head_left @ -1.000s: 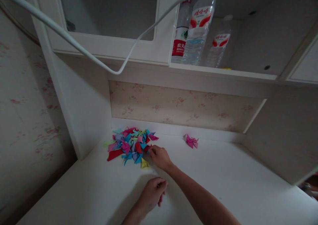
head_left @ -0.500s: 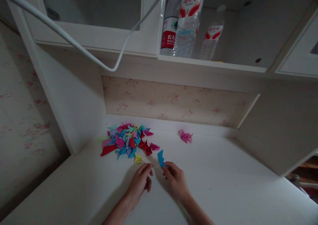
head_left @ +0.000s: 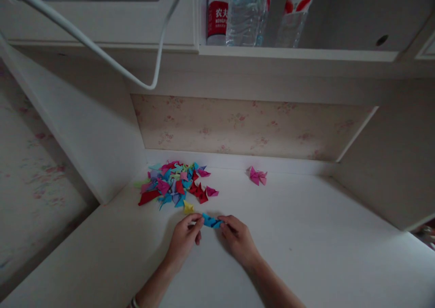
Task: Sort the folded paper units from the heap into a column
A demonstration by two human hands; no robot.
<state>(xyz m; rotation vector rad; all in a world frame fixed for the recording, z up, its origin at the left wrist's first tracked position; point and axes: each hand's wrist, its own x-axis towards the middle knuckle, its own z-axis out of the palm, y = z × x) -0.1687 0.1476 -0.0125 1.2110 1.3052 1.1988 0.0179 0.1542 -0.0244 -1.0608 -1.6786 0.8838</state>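
Observation:
A small blue folded paper piece (head_left: 211, 221) is held just above the white desk (head_left: 306, 253), pinched at its two ends. My left hand (head_left: 183, 240) grips its left end with fingers closed. My right hand (head_left: 238, 238) grips its right end, fingers also closed. Just behind the hands lies a heap of several coloured folded paper pieces (head_left: 173, 188), with a yellow piece (head_left: 188, 207) at its near edge.
A small pink cluster of folded pieces (head_left: 257, 176) lies by the back wall. Water bottles (head_left: 244, 11) stand on the shelf above. A white cable (head_left: 102, 56) hangs across the upper left. A white side panel (head_left: 84, 131) bounds the desk at left.
My right hand picked a blue piece from the heap and drew it toward me. My left hand came up and took its other end. The camera tilted down.

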